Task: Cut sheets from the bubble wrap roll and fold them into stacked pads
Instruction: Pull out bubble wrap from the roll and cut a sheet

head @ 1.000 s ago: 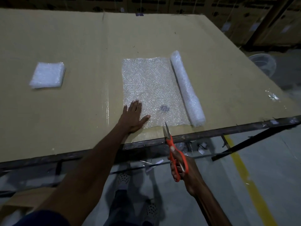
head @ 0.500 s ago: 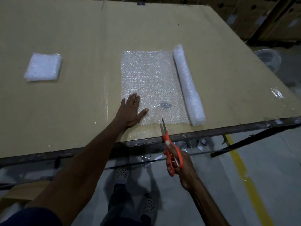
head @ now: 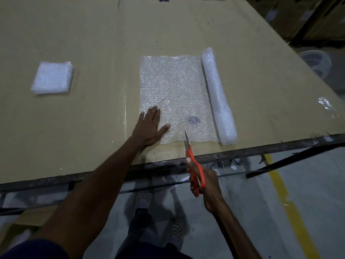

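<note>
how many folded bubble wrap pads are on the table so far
1 visible pile: the folded pad lies at the table's left side, well apart from the unrolled sheet. It may hold more than one pad; its layers are too blurred to count.

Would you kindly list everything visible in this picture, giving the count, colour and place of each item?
Cardboard-covered work table: one, tan, fills the upper picture.
Rolled clear bubble wrap roll: one, whitish, right of centre on the table.
Unrolled bubble wrap sheet: one, clear, flat at the roll's left side.
Folded bubble wrap pad: one stack, white, far left on the table.
Orange-handled scissors: one, blades at the sheet's near edge.
Clear plastic scrap: one, at the table's right edge.
Clear plastic tub: one, on the floor at right.
Yellow floor line: one, lower right.
Left hand: flat on the sheet.
Right hand: grips the scissors.
</note>
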The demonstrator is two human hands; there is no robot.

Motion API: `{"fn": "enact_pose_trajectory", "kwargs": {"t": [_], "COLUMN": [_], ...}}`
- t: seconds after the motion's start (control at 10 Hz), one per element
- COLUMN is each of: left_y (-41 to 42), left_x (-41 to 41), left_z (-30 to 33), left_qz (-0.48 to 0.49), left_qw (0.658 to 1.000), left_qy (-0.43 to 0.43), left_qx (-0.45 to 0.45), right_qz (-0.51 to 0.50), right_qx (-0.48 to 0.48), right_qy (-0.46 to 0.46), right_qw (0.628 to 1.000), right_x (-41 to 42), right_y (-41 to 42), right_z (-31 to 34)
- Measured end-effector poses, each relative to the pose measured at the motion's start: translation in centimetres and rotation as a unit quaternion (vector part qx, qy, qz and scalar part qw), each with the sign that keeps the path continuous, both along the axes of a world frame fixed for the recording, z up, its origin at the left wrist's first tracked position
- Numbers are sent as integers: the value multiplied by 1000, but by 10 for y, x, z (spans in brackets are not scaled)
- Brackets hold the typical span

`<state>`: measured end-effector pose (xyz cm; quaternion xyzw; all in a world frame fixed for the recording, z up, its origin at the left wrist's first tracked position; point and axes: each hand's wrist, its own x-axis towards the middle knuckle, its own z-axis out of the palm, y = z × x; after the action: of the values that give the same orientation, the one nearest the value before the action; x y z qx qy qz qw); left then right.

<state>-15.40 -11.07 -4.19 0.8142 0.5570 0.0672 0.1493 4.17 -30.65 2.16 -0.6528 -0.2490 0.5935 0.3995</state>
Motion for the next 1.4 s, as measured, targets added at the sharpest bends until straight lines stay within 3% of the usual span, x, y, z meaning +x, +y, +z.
{"fn": "enact_pose_trajectory", "kwargs": {"t": [1.4], "left_y": [-8], "left_x": [17], "left_z": [5], "left_qz": [-14], "left_qw": [1000], "left_qy": [-16], "left_qx": [-8], "right_qz": [-41], "right_qx": [-4], "right_qy": [-18], "right_qw": [999], "right_x": [-14], "right_y": [3], "right_z": [-10]}}
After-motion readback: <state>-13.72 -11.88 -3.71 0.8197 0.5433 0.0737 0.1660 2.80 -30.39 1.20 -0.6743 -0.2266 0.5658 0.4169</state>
